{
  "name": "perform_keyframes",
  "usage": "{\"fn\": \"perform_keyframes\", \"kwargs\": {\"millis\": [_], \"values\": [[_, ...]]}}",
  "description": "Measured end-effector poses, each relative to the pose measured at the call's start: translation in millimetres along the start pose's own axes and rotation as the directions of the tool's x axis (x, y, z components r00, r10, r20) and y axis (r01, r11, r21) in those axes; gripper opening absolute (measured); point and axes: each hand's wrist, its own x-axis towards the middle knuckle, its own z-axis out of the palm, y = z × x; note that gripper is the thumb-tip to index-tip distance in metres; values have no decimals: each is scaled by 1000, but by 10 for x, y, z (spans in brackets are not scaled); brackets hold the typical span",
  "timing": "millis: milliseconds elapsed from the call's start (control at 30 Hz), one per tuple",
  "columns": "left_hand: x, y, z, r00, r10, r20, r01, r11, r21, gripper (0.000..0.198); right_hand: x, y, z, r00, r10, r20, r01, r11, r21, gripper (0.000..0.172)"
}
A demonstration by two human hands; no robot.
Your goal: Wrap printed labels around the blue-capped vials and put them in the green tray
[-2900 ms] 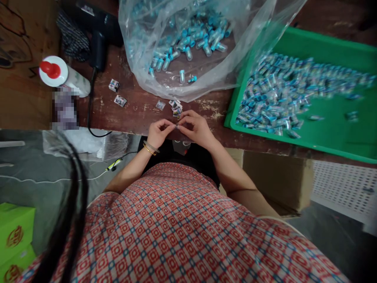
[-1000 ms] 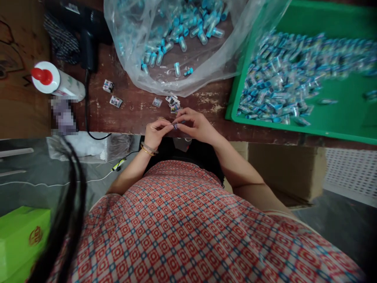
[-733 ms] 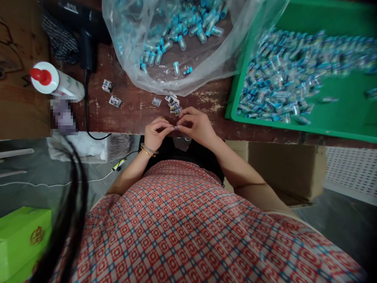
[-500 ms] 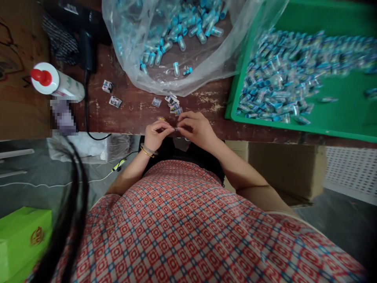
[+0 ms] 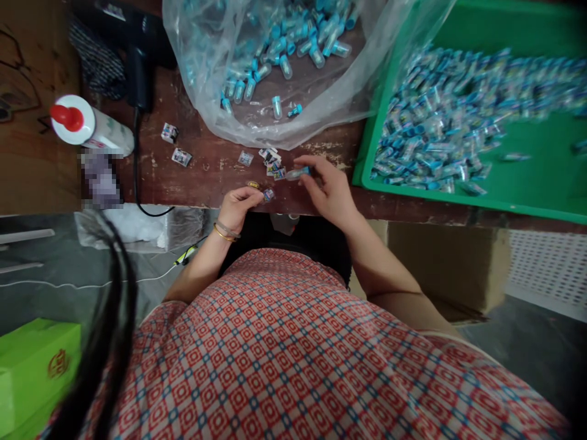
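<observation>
My left hand (image 5: 238, 208) pinches a small printed label (image 5: 268, 194) between thumb and fingertips at the table's front edge. To its right, my right hand (image 5: 331, 188) has thumb and index finger around a small clear vial (image 5: 293, 175) with a blue cap. That vial is tilted nearly flat, just above or on the table; I cannot tell which. Beside it lies a loose pile of printed labels (image 5: 271, 160), with a single label (image 5: 246, 158) to the left. A yellow ring-like shape (image 5: 252, 184) shows by my left fingers.
An open plastic bag (image 5: 293, 137) of blue-capped vials lies behind my hands. At right stands a green tray (image 5: 367, 165) with many labelled vials. A white bottle with red cap (image 5: 68, 116), a dark hair dryer (image 5: 140, 76) and more labels (image 5: 182, 157) are at left.
My hands have parted. The right one has moved up and right, to the vial; the left stays near the edge, and the label in it now shows open to view.
</observation>
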Motion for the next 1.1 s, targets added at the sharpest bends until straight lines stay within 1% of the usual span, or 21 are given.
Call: {"fn": "perform_keyframes", "kwargs": {"millis": [33,100,133,200,300,400,467,533,667,767,867,933,1000,1100], "values": [[4,-8,-7,1000,-10,4,10,1000,-11,47,4,-2,-9,999,40,-3,-39,995,95,24],[6,-17,-5,1000,-15,7,16,1000,-25,47,5,-5,4,994,105,37,-111,956,271,30],[5,-18,3,1000,-15,6,15,999,-31,46,3,-5,24,990,125,65,-139,932,335,32],[2,-18,26,1000,-18,-1,18,999,-41,42,-3,-2,76,982,151,114,-184,895,405,35],[2,-18,48,999,-39,-12,38,998,-52,36,-20,5,144,977,168,129,-207,884,420,34],[2,-25,50,999,-43,-15,43,998,-53,35,-43,8,166,982,158,103,-185,915,360,29],[-6,-29,60,999,-30,-18,29,999,-41,38,-52,17,166,982,158,108,-185,928,324,27],[-25,-29,87,999,-24,-24,23,1000,-18,41,-51,37,170,978,169,120,-200,917,344,30],[-70,-32,158,999,-45,-20,45,999,9,44,-43,95,207,974,199,110,-227,865,447,37],[-86,-54,182,998,-64,-3,64,998,-13,44,-60,114,237,971,213,110,-240,852,466,40],[-93,-74,177,995,-102,18,103,992,-75,45,-87,124,252,973,211,91,-229,861,454,39],[-103,-68,170,990,-133,54,139,982,-128,46,-100,139,260,976,203,80,-216,858,465,36],[-117,-45,164,975,-182,124,202,964,-171,48,-108,158,271,978,201,64,-206,850,484,35],[-134,-5,157,930,-262,256,316,928,-197,49,-121,174,304,974,227,25,-211,850,483,34]]}}
